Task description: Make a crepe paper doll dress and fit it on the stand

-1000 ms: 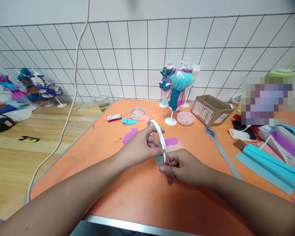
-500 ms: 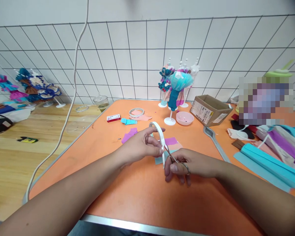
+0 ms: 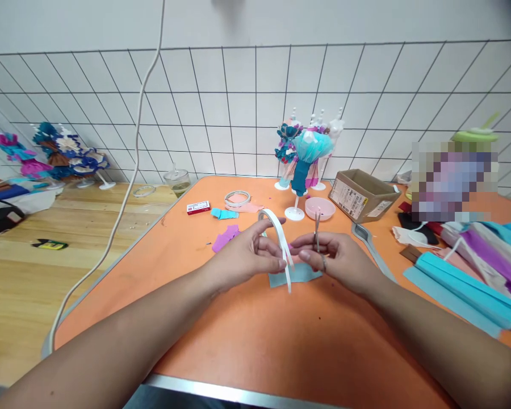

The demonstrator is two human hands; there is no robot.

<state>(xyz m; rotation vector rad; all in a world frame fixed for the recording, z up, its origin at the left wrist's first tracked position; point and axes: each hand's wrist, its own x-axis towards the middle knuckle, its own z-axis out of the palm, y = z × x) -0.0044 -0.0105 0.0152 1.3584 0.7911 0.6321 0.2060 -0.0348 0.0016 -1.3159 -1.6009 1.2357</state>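
The white tape roll (image 3: 276, 225) is standing on edge above the orange table (image 3: 238, 346), and my left hand (image 3: 255, 250) is holding it. My left thumb is pressing low on the band while the index finger is reaching over behind it — the hand is pinching the roll. Two narrow white ends are hanging apart below the thumb, one longer than the other.

My right hand (image 3: 336, 255) is curling around the scissors (image 3: 317, 230), whose blades are pointing upward, clear of the tape. The thumb and fingers are gripping near the handles; the fingertips are extending close to the hanging ends, though whether they are touching I cannot tell.

Beneath the ends, a pale blue paper piece (image 3: 298, 275) is lying flat. Left of the hands, a purple paper piece (image 3: 225, 238) is resting near a bright blue paper piece (image 3: 225, 213) and a red-and-white box (image 3: 198, 208). A second tape roll (image 3: 237, 199) is sitting on pink paper (image 3: 254, 208).

Farther back, a pink bowl (image 3: 320, 209) is standing beside a blue-dressed figure (image 3: 306, 162) on a white stand — a cardboard box (image 3: 361, 196) is occupying the space to their right.
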